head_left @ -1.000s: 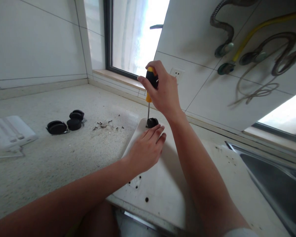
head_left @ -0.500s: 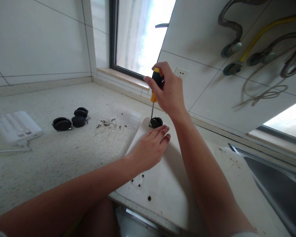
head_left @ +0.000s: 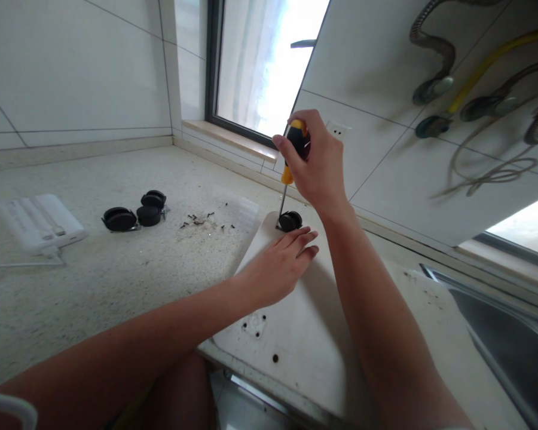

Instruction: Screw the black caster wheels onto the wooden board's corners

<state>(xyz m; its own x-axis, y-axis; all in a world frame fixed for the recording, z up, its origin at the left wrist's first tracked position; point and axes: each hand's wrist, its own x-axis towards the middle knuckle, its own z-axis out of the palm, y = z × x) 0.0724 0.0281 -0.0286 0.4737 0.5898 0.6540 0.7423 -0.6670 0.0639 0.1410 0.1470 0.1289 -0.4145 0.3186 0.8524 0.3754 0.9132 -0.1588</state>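
My right hand [head_left: 318,164] is closed around the yellow and black handle of a screwdriver [head_left: 287,173]. Its thin shaft points down, and the tip meets the mounting plate of a black caster wheel [head_left: 291,221]. That caster sits at the far end of a white board [head_left: 314,334] lying on the counter. My left hand [head_left: 280,263] rests on the board with its fingers stretched out, the fingertips close beside the caster; whether they touch it I cannot tell. Several dark holes show in the board's near end.
Loose black casters [head_left: 120,220] lie on the speckled counter [head_left: 156,269] at left, near scattered small screws [head_left: 198,220]. Farther left is a white power bank [head_left: 45,224] with a cable. A metal sink [head_left: 502,334] is at right; hoses [head_left: 497,60] hang on the tiled wall.
The whole view has shifted a little, so things appear slightly farther right. The screwdriver leans slightly more, its tip still at the caster's plate. My left hand stays beside the caster.
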